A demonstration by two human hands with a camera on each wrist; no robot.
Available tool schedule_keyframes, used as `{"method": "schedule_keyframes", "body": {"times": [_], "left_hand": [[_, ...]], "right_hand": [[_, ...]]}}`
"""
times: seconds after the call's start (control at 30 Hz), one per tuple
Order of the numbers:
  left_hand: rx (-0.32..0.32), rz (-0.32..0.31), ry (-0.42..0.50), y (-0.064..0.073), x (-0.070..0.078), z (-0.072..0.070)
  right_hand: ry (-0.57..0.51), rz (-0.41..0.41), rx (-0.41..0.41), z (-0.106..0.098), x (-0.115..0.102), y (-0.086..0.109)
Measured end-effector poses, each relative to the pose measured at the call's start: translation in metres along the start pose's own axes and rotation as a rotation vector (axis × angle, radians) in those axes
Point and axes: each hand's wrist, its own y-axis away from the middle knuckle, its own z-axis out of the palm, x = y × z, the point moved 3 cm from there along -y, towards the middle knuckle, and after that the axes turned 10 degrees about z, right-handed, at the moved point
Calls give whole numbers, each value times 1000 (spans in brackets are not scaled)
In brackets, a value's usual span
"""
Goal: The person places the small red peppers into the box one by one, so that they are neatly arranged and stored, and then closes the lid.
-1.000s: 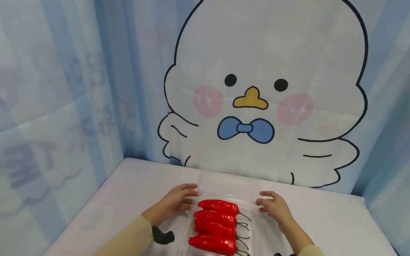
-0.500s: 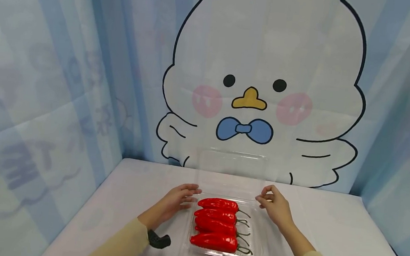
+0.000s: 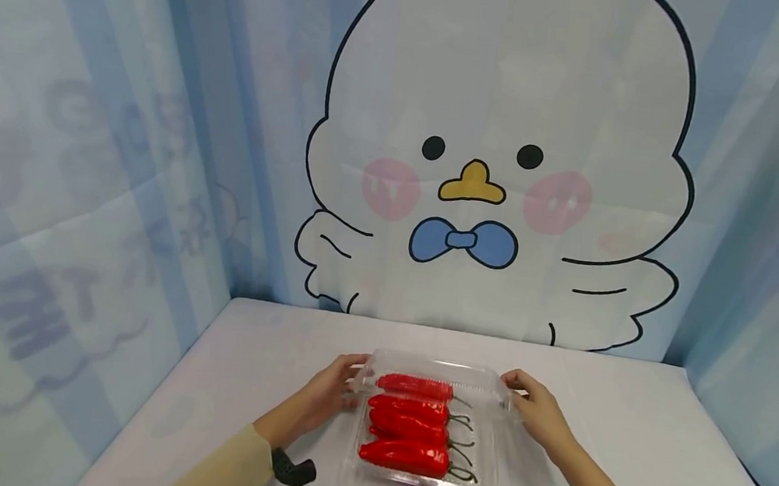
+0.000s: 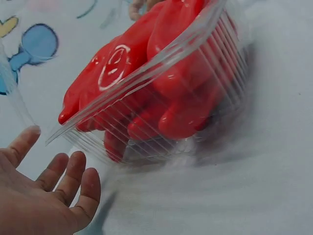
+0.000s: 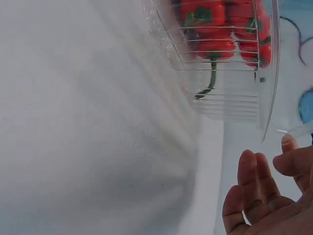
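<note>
A clear plastic clamshell box [image 3: 496, 449] stands on the table with several red peppers [image 3: 405, 457] inside, their green stems toward the right. Its hinged lid [image 3: 444, 367] leans forward over the farthest pepper. My left hand [image 3: 328, 387] is at the lid's left side; in the left wrist view its index fingertip [image 4: 33, 131] meets the lid edge and the other fingers are spread, loosely bent. On the opposite side, my right hand [image 3: 539, 408] touches the lid's right corner. In the right wrist view its index fingertip [image 5: 287, 140] is against the lid edge, with the thumb beside it.
The white table [image 3: 626, 422] carries the box near its middle. Behind it hangs a curtain [image 3: 483, 299] printed with a cartoon bird, and another curtain [image 3: 83, 206] borders the left side. Dark devices [image 3: 293, 470] are worn on both wrists.
The clear lid first rose upright at the back, then swung forward over the far pepper. Both hands stayed at its sides, the right shifting slightly outward. The peppers kept their places.
</note>
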Motion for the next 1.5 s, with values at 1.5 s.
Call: {"method": "schedule_keyframes", "body": {"times": [1.5], "left_hand": [[-561, -244, -247, 62, -2, -9]], "right_hand": [[-224, -50, -977, 5, 43, 49]]}}
